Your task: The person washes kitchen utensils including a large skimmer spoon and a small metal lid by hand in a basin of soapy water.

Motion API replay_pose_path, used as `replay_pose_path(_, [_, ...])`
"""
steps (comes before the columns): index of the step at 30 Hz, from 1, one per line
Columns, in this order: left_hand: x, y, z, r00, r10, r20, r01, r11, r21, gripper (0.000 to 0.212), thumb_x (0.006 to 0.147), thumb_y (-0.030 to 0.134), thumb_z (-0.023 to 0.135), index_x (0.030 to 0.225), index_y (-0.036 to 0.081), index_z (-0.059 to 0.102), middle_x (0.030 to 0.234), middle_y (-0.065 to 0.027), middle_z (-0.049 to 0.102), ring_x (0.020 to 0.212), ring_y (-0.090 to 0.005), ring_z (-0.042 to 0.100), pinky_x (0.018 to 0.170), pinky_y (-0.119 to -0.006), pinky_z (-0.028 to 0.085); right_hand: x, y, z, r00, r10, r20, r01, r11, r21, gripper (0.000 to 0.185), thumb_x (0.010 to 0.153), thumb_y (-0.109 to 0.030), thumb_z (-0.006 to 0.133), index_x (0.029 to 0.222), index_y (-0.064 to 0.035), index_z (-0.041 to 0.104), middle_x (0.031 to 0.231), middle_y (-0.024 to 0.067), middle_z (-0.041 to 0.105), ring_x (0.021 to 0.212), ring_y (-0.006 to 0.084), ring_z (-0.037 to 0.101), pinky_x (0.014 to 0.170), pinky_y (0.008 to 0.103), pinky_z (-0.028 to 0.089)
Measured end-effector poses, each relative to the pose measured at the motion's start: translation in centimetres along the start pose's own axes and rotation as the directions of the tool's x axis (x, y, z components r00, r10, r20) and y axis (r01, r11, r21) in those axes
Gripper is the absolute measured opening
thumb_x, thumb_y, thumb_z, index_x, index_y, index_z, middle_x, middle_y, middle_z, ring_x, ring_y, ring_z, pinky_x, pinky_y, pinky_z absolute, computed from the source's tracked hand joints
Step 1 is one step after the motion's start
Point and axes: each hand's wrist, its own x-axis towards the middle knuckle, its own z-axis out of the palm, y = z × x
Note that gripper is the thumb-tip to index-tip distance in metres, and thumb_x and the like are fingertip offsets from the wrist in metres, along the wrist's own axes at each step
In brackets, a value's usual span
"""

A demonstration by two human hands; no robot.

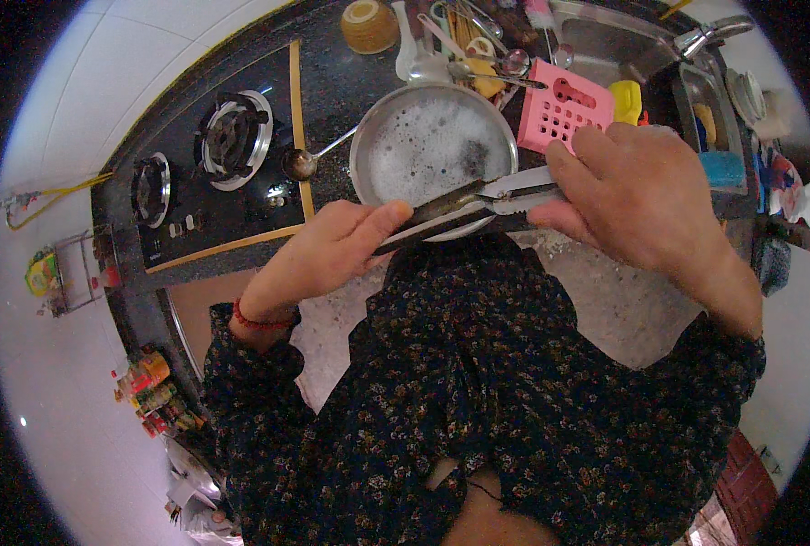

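Note:
A pair of metal and black kitchen shears [519,182] is held across the front of me, with its parts spread apart. My left hand [340,242] grips the dark, long end, its thumb on top. Thumb and fingers of my right hand [640,188] hold the pale end, where a notched inner edge shows. Just beyond the shears stands a round steel pan [358,179] filled with foamy, soapy water [422,140]. The shears hide part of its near rim. Behind my right hand leans a pink perforated plastic holder [548,116], partly covered by the fingers.
A ladle [302,164] lies left of the pan, beside the gas hob [234,140]. Spoons and other utensils [476,41] crowd the counter behind, near a brown ribbed bowl [369,27]. The steel sink [609,51] and tap [708,35] are at the back right, near a yellow container [625,102].

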Motion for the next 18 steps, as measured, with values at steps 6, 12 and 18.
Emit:
replay_pose_path(6, [0.6,-2.4,-0.2,0.848,0.529,-0.026,-0.496,0.810,0.314,0.025,0.091,0.020,0.049,0.092,-0.004,0.054,0.061,-0.0074,0.049,0.052,-0.0131,0.043,0.048,-0.030,0.038,-0.3,-0.4,1.5,0.995,0.050,-0.090,-0.054,0.997,-0.047,0.050,0.069,-0.044,0.062,0.100,-0.0049,0.055,0.075,0.0053,0.049,0.065,0.0215,0.051,0.051,0.0329,0.041])
replay_pose_path(12, [0.2,-1.1,-0.5,0.847,0.532,-0.019,-0.506,0.817,0.277,0.027,0.090,0.022,0.051,0.090,-0.004,0.055,0.061,-0.0051,0.050,0.053,-0.0102,0.044,0.048,-0.028,0.038,-0.3,0.0,2.6,0.944,0.166,-0.284,-0.161,0.986,0.041,0.047,0.074,-0.041,0.060,0.103,-0.0041,0.054,0.081,0.0090,0.053,0.067,0.0264,0.055,0.053,0.0364,0.044])
replay_pose_path(18, [-0.1,-0.6,-0.9,0.975,0.223,-0.020,-0.221,0.972,0.077,0.046,0.094,0.037,0.041,0.074,0.000,0.059,0.052,0.0025,0.043,0.050,-0.0053,0.038,0.044,-0.023,0.030,-0.2,0.4,2.2,0.948,0.226,-0.222,-0.192,0.967,0.167,0.036,0.078,-0.045,0.058,0.082,-0.0091,0.053,0.072,0.0057,0.052,0.063,0.0244,0.057,0.049,0.0357,0.045])
